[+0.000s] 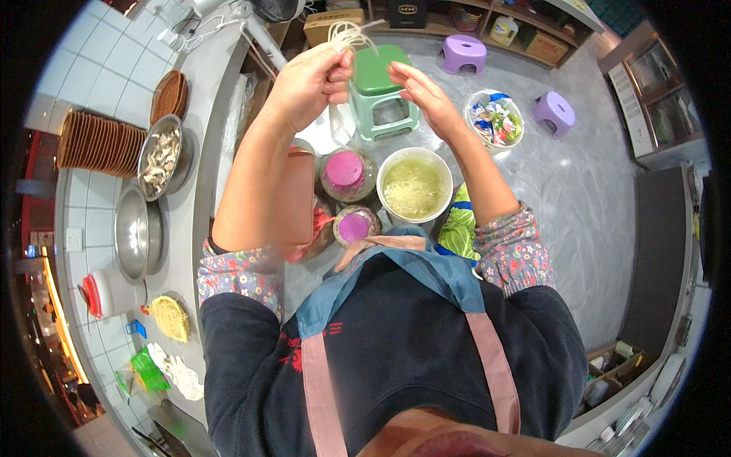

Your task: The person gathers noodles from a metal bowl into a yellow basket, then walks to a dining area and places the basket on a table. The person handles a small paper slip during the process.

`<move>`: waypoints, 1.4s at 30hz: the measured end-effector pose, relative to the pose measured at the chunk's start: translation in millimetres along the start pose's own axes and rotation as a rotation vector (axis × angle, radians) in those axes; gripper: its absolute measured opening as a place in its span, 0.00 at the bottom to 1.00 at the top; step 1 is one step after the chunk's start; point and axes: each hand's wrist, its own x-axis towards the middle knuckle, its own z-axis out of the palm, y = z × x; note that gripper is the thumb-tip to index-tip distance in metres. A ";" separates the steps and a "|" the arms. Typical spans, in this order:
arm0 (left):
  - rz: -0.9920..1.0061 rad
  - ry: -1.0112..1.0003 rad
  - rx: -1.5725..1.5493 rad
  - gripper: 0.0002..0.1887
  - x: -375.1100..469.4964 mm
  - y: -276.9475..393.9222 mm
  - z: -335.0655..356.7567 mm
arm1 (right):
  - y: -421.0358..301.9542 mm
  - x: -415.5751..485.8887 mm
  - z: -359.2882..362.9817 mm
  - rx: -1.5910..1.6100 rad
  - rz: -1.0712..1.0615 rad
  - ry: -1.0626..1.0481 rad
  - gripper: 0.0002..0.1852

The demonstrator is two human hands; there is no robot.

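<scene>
My left hand (317, 83) is raised at the upper middle, its fingers closed on a bundle of pale strands (349, 35), perhaps noodles; some strands loop above the fist and others hang below it. To its right my right hand (420, 94) is raised with its fingers apart, holding nothing. Beneath the hands, a white bucket (448, 171) holds yellowish liquid with thin pale strands (411, 194) in it. Left of the bucket stand two jars, one with a pink lid (345, 168), the other with a purple lid (353, 227). A green plastic stool (381, 71) stands behind them.
Along the left, a counter (214, 85) carries a metal bowl of sliced mushrooms (161, 160), an empty metal bowl (134, 228), stacked wicker trays (103, 143) and a yellow basket of strands (169, 320). Purple stools (464, 52) and a waste bucket (494, 120) stand on the floor.
</scene>
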 end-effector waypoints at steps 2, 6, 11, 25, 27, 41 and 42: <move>0.016 0.102 0.063 0.12 -9.5 -3.5 -0.1 | -15.7 16.3 32.4 0.075 -0.025 -0.128 0.32; 0.162 0.343 0.318 0.12 -37.9 -13.0 -19.0 | -14.5 17.5 103.0 0.106 0.123 -0.443 0.33; 0.298 0.587 0.111 0.13 -95.4 -19.6 -51.9 | 16.7 -16.9 176.6 0.373 0.399 -0.544 0.12; -0.023 0.537 0.754 0.15 -353.4 -58.6 -84.3 | -53.2 -44.6 352.8 -0.715 -0.629 -0.758 0.08; -0.075 0.476 0.509 0.15 -389.6 -63.5 -84.6 | -58.1 -47.2 384.7 -0.618 -0.414 -0.852 0.10; 0.405 0.942 -0.169 0.09 -565.9 -102.7 -116.2 | 38.5 -164.6 565.1 0.196 0.716 -0.811 0.10; 0.426 0.913 -0.179 0.10 -573.4 -101.0 -119.0 | 39.2 -166.0 573.3 0.186 0.725 -0.845 0.12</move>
